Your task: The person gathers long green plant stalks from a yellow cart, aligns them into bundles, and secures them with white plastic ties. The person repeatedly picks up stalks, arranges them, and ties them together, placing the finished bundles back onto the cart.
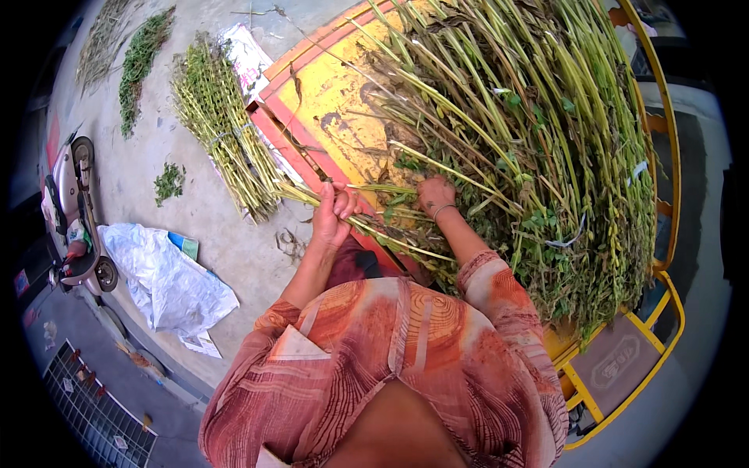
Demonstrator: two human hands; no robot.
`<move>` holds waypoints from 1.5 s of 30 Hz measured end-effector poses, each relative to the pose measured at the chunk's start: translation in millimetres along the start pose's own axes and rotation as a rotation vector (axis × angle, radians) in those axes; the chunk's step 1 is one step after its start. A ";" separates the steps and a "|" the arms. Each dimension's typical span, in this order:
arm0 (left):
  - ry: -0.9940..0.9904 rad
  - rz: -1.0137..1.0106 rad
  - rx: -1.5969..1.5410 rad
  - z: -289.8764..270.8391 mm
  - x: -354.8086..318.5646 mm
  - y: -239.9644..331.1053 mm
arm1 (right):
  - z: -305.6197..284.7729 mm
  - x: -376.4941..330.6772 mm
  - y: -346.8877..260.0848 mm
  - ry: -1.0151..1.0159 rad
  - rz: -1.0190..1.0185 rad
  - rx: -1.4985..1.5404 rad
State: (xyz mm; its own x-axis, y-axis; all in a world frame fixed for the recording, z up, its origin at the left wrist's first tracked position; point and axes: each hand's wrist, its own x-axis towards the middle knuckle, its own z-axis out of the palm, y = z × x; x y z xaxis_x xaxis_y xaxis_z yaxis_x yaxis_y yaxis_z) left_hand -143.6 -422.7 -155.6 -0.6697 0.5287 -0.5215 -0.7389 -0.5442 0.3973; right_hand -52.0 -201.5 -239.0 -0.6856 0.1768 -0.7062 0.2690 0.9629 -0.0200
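My left hand (334,212) is closed round a few cut plant stalks (298,192), whose pale ends stick out to its left. Their other ends run right, past my body and toward the big heap. To the right, my right hand (435,193) has its fingers curled round leafy stems (398,189) at the heap's near left edge; its fingertips are partly hidden. A large heap of long green and brown stalks (530,117) with drying leaves lies on a yellow cart bed (328,101) with a red rim.
On the concrete floor at left lies a tied bundle of stalks (222,132). Beyond it is a pile of green plants (140,70). A crumpled white sheet (168,277) lies near a parked scooter (74,203). Yellow metal rails (669,156) edge the cart at right.
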 end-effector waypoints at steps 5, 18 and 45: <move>0.017 0.012 -0.007 -8.5 -6.2 -0.6 | -23.5 -38.8 -8.0 0.246 0.052 0.273; 0.031 -0.042 0.058 -9.8 -27.0 -6.9 | 57.1 -49.4 -11.5 -0.048 -0.056 0.118; -0.127 0.013 0.054 62.3 -37.6 5.9 | 15.2 -80.5 2.6 0.116 0.031 0.486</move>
State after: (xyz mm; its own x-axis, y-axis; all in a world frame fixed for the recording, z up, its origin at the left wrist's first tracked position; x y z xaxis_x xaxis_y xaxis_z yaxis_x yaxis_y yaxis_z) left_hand -127.4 -405.2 -86.6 -0.6807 0.6017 -0.4178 -0.7307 -0.5176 0.4452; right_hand 14.2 -216.3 -192.9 -0.7355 0.2517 -0.6290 0.5555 0.7555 -0.3473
